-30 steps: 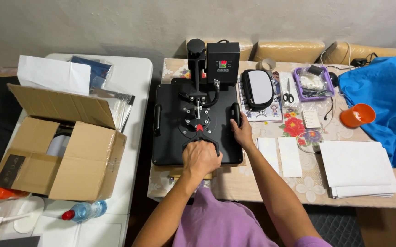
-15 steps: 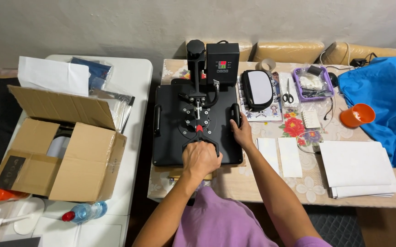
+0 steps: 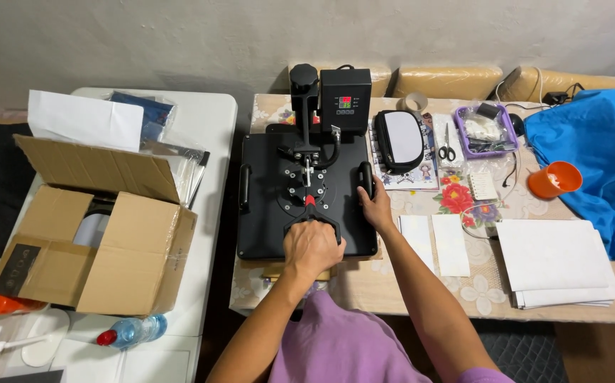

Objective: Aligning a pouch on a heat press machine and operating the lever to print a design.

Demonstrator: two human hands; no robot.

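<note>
A black heat press (image 3: 272,184) sits closed on the patterned table (image 3: 392,284), with a control box (image 3: 345,99) at its back. My left hand (image 3: 312,247) is wrapped around the press's front lever handle. My right hand (image 3: 376,207) rests on the right edge of the top plate, fingers at the side handle (image 3: 366,177).
An open cardboard box (image 3: 87,234) stands on the white table at left, with a water bottle (image 3: 131,331) near it. To the right lie white paper sheets (image 3: 556,259), two paper strips (image 3: 435,241), scissors (image 3: 447,145), a purple tray (image 3: 485,128), an orange cup (image 3: 554,179) and blue cloth (image 3: 598,156).
</note>
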